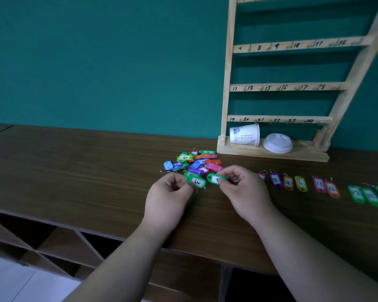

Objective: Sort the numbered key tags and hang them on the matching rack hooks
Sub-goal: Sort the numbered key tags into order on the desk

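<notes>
Against a teal wall (96, 62), a dark wooden table (74, 171) carries a pale wooden key rack (288, 87) with numbered hooks. The person's left hand (168, 197) pinches a green tag marked 3 (196, 182). The right hand (244, 188) grips a second green tag (214, 178), its number hidden. Both tags are just in front of a loose pile of coloured tags (194, 162). A sorted row of tags (301, 183) lies to the right. A tipped paper cup (244, 135) and a white lid (277, 143) rest on the rack's base.

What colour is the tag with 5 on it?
The 5 tag is purple, head view.
</notes>
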